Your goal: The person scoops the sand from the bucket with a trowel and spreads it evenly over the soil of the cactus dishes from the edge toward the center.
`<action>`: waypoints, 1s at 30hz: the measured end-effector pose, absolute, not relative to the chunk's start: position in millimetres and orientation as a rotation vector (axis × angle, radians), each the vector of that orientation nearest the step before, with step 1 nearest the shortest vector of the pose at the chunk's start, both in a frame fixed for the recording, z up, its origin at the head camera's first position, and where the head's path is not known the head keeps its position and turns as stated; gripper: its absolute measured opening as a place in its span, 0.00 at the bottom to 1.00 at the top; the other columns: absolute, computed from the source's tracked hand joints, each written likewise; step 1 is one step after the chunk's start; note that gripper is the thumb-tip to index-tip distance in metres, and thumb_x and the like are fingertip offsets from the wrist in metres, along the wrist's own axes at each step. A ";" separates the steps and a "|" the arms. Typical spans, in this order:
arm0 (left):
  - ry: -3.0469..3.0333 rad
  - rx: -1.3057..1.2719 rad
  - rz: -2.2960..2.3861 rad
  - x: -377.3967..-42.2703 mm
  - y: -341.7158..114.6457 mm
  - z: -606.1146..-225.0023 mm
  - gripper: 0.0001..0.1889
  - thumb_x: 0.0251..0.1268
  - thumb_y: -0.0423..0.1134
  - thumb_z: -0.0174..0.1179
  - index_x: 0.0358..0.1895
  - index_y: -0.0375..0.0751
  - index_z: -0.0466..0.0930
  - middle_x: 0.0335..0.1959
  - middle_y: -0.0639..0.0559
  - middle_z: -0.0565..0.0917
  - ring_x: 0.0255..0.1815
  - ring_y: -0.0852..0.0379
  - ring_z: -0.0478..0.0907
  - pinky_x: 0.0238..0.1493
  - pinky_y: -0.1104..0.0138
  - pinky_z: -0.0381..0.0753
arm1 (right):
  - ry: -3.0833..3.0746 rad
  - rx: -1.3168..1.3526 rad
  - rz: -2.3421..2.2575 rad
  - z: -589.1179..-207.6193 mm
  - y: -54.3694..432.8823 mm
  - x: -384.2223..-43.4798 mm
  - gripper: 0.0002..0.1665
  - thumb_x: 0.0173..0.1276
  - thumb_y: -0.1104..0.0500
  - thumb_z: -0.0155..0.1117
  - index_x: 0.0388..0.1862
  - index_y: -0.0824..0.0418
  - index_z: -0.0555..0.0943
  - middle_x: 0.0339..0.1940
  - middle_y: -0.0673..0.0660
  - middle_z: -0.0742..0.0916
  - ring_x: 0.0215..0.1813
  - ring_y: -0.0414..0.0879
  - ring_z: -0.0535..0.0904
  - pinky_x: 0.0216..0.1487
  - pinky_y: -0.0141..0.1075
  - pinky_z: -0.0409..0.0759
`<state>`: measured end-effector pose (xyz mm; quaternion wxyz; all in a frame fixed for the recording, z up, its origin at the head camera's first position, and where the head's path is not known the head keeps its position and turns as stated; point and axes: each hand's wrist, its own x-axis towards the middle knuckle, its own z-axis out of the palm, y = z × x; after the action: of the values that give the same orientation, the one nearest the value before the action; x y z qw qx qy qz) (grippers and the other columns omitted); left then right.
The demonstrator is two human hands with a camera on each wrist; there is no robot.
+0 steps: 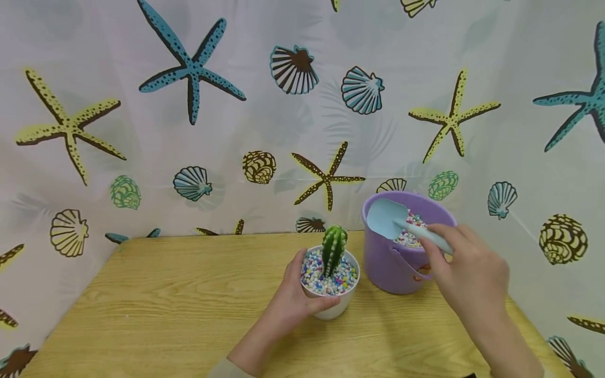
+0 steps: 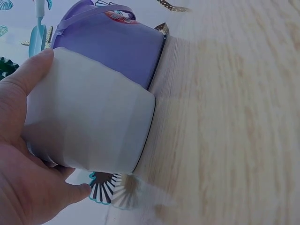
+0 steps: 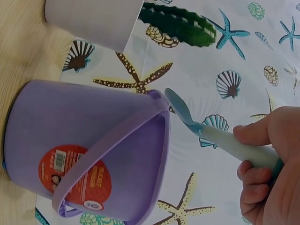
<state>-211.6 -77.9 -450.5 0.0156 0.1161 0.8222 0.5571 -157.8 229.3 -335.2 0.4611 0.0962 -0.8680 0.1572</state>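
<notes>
My left hand [image 1: 295, 296] grips a white pot [image 2: 89, 112], fingers round its left side and thumb across the front. In the pot stands a small green cactus [image 1: 334, 251], ringed by multicoloured pebbles [image 1: 314, 273] that reach nearly to the rim. My right hand [image 1: 468, 265] holds a light blue toy shovel [image 3: 225, 140] by its handle. The shovel's blade, with nothing visible on it, hangs over the left rim of a purple bucket [image 1: 387, 268]. Inside the bucket lie more coloured pebbles [image 1: 412, 236], partly hidden by the shovel.
The bucket stands on the wooden table [image 1: 179, 294] just behind and right of the pot, its handle [image 3: 108, 145] hanging down in front. A white cloth [image 1: 264, 126] printed with starfish and shells hangs behind the table and along its sides.
</notes>
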 end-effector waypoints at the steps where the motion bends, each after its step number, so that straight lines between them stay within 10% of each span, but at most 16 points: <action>1: 2.554 0.362 1.738 -211.6 -78.0 -450.5 0.70 0.53 0.52 0.90 0.91 0.44 0.46 0.84 0.33 0.60 0.82 0.32 0.64 0.81 0.36 0.64 | -2.140 0.222 0.389 -334.5 231.4 -158.9 0.14 0.69 0.56 0.81 0.51 0.58 0.93 0.32 0.56 0.87 0.21 0.47 0.73 0.17 0.39 0.60; 30: 2.516 0.360 1.751 -212.7 -79.0 -450.4 0.69 0.53 0.52 0.89 0.91 0.47 0.46 0.83 0.34 0.61 0.82 0.32 0.63 0.81 0.35 0.63 | -2.326 0.006 0.309 -326.2 289.7 -190.4 0.17 0.74 0.55 0.78 0.56 0.62 0.91 0.41 0.66 0.88 0.29 0.59 0.78 0.21 0.47 0.68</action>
<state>-212.7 -79.0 -450.4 0.0275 0.1167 0.8149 0.5670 -190.4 289.7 -326.2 0.3873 0.0026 -0.9139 0.1213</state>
